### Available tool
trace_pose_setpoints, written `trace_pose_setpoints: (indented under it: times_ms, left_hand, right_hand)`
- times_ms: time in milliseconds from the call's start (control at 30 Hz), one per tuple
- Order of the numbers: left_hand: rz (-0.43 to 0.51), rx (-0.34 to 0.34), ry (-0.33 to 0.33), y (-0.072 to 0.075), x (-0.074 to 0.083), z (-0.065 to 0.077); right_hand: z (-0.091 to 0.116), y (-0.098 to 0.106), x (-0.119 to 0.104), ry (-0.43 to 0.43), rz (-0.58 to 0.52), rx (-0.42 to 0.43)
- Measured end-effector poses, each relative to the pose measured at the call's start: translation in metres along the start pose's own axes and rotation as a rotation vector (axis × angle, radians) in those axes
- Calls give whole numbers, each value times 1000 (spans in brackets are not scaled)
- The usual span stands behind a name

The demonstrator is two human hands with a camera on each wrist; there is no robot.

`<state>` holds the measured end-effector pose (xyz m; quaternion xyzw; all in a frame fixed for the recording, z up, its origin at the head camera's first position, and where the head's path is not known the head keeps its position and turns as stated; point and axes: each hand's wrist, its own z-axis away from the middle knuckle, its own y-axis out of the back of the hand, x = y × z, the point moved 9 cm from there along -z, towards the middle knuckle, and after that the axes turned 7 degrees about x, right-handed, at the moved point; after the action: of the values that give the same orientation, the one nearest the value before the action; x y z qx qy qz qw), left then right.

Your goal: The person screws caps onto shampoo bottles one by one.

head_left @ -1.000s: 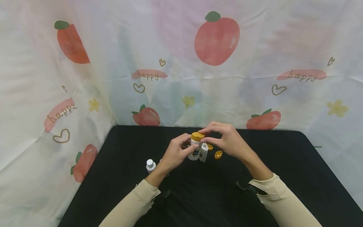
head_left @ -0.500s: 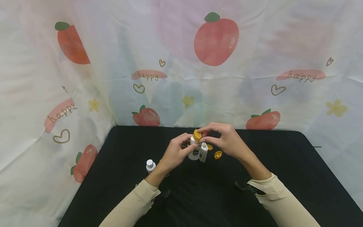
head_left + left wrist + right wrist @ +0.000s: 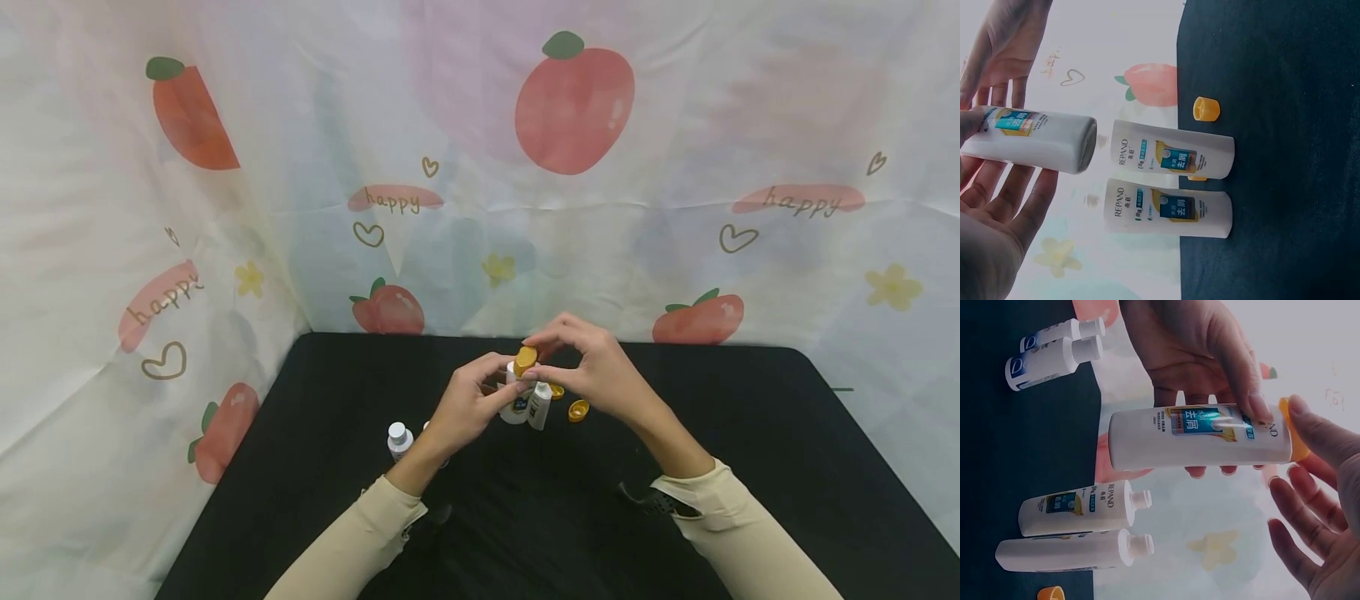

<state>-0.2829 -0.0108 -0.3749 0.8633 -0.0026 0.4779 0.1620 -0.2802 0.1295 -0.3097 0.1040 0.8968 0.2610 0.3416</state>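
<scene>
My left hand [image 3: 468,402] grips a white shampoo bottle [image 3: 1141,440] with a teal and yellow label, thumb on its front and fingers behind. The bottle is raised above the table. My right hand [image 3: 592,367] pinches a yellow cap [image 3: 525,361] between thumb and fingers. The cap sits tilted right at the bottle's top end, and the right wrist view shows it partly covered by the thumb [image 3: 1316,422]. Beyond the held bottle, two matching shampoo bottles [image 3: 1172,150] stand upright, their bare white necks showing.
Two loose yellow caps, one nearer [image 3: 578,410] and one farther [image 3: 557,391], lie right of the standing bottles on the black table [image 3: 525,525]. Two white-capped bottles [image 3: 1057,362] stand to the left, partly behind my left forearm in the head view. Printed cloth [image 3: 465,125] hangs behind.
The yellow cap sat level on the bottle; my right hand has tipped it on edge, uncovering part of the white top. My left hand keeps its grip with little movement.
</scene>
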Motion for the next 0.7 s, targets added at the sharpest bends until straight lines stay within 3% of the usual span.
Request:
trace_pose_setpoints:
  times_ms: [700]
  left_hand:
    - [-17,3,-11,-2,-3,0]
  right_hand:
    - [0,-4,2,-13,48,-2]
